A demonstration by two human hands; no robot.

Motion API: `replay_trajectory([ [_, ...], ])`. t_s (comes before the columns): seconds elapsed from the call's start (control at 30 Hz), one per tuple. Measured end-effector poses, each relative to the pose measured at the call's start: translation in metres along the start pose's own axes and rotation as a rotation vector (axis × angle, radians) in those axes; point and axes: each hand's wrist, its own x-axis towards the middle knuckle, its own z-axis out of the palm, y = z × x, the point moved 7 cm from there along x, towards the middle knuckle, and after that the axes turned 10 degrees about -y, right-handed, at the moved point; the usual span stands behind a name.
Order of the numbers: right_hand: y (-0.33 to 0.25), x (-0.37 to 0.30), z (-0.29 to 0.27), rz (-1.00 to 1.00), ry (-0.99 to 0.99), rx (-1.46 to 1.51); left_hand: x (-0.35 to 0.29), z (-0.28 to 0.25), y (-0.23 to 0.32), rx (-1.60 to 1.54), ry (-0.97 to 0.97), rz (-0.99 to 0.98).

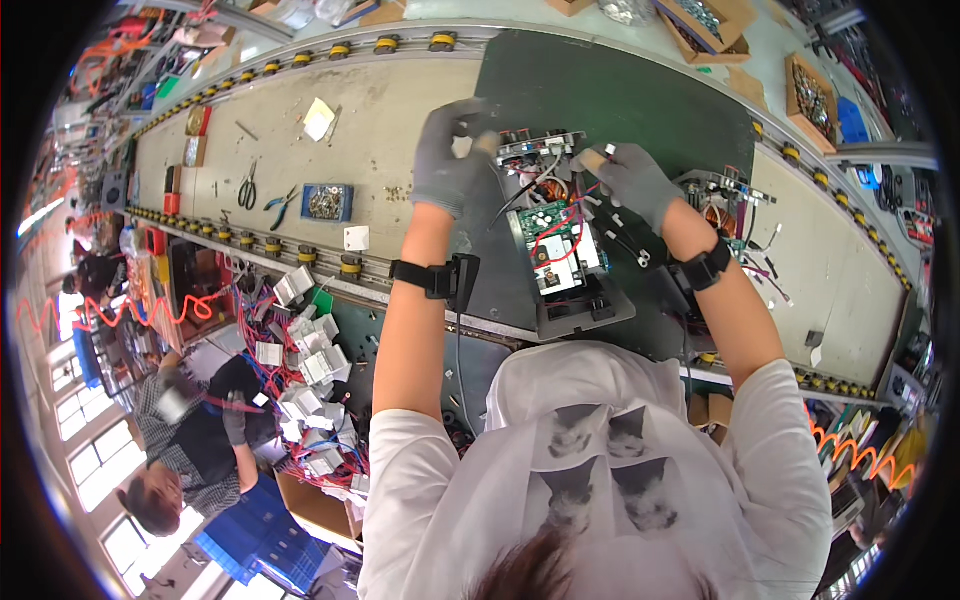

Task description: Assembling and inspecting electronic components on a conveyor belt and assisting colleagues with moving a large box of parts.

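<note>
An opened electronic unit (560,250) stands in front of me on the dark green mat, in a dark metal chassis with a green circuit board (545,217), red wires and white parts. At its far end is an upright board (540,147) with terminals. My left hand (445,165), in a grey glove, is beside the left end of that board; its fingers are curved and smeared by motion. Grey-gloved as well, my right hand (640,182) is at the board's right end, fingertips pinched together near a small white piece. Black cables with ring ends (625,235) hang beside the unit.
A second opened unit (722,210) stands to the right. On the left lie scissors (248,186), pliers (281,207) and a blue box of small parts (327,203). Roller tracks (300,255) edge the bench. A co-worker (200,430) is at lower left, beside piled white connectors (320,365).
</note>
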Motion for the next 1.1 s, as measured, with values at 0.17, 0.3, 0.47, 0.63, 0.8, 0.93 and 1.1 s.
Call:
replay_trajectory([
  [0.17, -0.032, -0.005, 0.020, -0.160, -0.169, 0.631, -0.048, -0.018, -0.058, -0.293, 0.351, -0.337],
  [0.3, -0.022, 0.006, 0.014, -0.189, 0.051, 0.123, -0.060, 0.007, -0.036, -0.418, 0.293, -0.379],
  [0.47, -0.058, -0.012, 0.025, -0.466, 0.322, -0.417, -0.063, 0.041, -0.024, -0.537, 0.060, -0.466],
  [0.63, -0.074, -0.022, 0.036, -0.572, 0.369, -0.629, -0.055, 0.050, -0.011, -0.618, 0.067, -0.458],
  [0.8, -0.077, -0.024, 0.040, -0.517, 0.303, -0.670, -0.052, 0.053, -0.014, -0.571, 0.053, -0.438],
  [0.93, -0.064, -0.012, 0.035, -0.474, 0.246, -0.482, -0.042, 0.042, -0.006, -0.250, 0.044, -0.221],
  [1.1, -0.021, 0.007, 0.034, -0.129, 0.174, -0.249, -0.061, 0.021, -0.042, -0.173, 0.332, -0.531],
])
